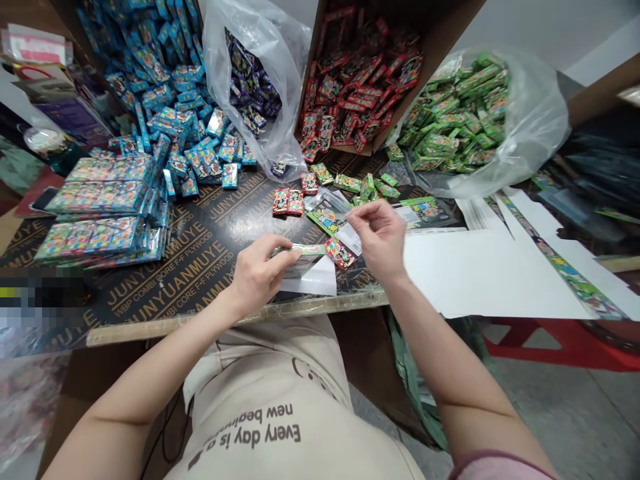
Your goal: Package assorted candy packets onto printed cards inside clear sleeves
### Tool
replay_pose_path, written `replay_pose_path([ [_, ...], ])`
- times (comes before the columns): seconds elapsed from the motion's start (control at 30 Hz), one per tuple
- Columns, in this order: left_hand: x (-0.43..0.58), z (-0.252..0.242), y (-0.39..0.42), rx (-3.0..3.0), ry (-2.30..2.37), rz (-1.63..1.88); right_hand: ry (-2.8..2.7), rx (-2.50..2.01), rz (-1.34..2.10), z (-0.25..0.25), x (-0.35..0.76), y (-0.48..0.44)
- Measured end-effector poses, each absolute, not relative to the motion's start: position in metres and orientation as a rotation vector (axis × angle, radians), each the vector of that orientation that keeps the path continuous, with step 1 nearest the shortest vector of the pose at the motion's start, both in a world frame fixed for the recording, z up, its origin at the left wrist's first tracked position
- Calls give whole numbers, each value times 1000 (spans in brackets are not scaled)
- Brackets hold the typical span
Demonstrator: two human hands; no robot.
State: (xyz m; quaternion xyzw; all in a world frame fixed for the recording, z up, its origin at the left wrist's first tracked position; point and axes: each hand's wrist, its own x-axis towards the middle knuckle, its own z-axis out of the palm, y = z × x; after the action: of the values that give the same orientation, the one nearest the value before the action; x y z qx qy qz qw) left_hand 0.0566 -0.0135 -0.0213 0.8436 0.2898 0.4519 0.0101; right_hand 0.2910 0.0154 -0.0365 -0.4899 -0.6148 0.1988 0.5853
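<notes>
The left hand (257, 275) curls closed on a green printed strip pack (297, 250), held between thumb and fingers above a white card (313, 279). The right hand (380, 237) is raised, thumb and forefinger pinched together on something too thin to make out, just above a red printed packet (340, 255). Loose packets (323, 175) lie toward the far edge of the plywood tabletop (200, 267), with blue stacks (103, 193) at its left.

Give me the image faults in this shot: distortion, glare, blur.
Head view: wide-angle distortion bows the board's front edge and stretches the right forearm toward the corner; glare sits on the clear plastic bag; a pixelated patch hides part of the left edge; the left hand and the packet strip look fairly sharp.
</notes>
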Motion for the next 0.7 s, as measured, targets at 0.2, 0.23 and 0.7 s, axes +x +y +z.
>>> replay_pose_path([
  [0.2,56,-21,-9,2515,810,1538,-1711,-962,725,39,261,-12],
  [0.23,56,-20,-8,2504,806,1540,-1784,-950,761,41,256,-13],
  [0.7,57,-19,-6,2466,808,1529,-2131,-1053,327,17,235,-18],
])
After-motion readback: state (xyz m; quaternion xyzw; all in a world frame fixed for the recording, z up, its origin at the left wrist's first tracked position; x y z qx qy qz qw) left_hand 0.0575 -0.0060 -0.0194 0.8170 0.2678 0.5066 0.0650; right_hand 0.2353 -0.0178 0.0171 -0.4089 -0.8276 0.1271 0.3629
